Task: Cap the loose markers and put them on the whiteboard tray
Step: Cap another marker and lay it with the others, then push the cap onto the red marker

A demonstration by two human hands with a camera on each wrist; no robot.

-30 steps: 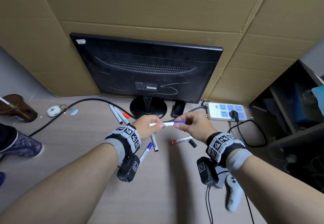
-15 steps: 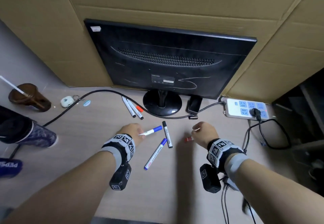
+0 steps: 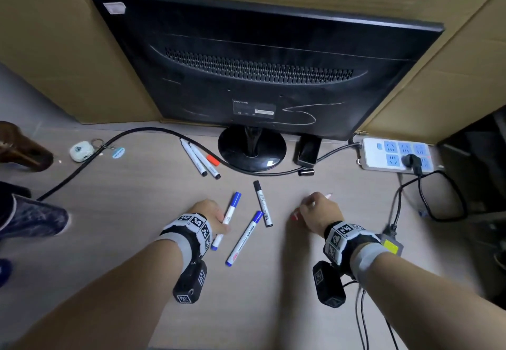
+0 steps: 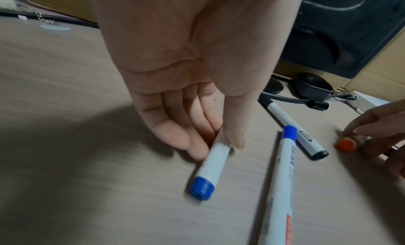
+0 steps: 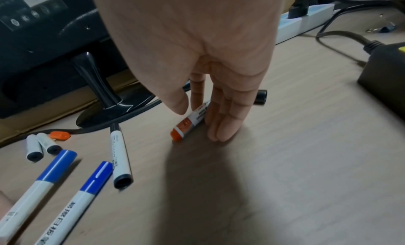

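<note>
From the head view, the left hand (image 3: 209, 214) is lying low on the table (image 3: 131, 212), its fingers pinching a capped blue marker (image 3: 227, 219) that is resting on the surface. A second blue marker (image 3: 244, 238) is lying just to its right, and a black marker (image 3: 262, 203) is lying beyond that one, its near end beside the blue cap. On the right, the right hand (image 3: 319, 210) is closing over a red marker (image 3: 294, 216), mostly hidden beneath it. Two more markers (image 3: 198, 159) and an orange cap (image 3: 212, 160) are lying far left of the monitor stand (image 3: 252, 148), and a power strip (image 3: 394, 155) is sitting at the far right.

From the left wrist, the thumb and fingers (image 4: 175, 132) are narrowing on the white barrel of the capped blue marker (image 4: 210, 169), whose blue end is pointing nearer.

From the right wrist, the thumb and fingers (image 5: 221, 120) are pinching the red marker (image 5: 189, 122), which is lying on the table with its orange-red end pointing nearer. A loose black cap (image 5: 260, 96) is lying just beyond the fingers.
</note>
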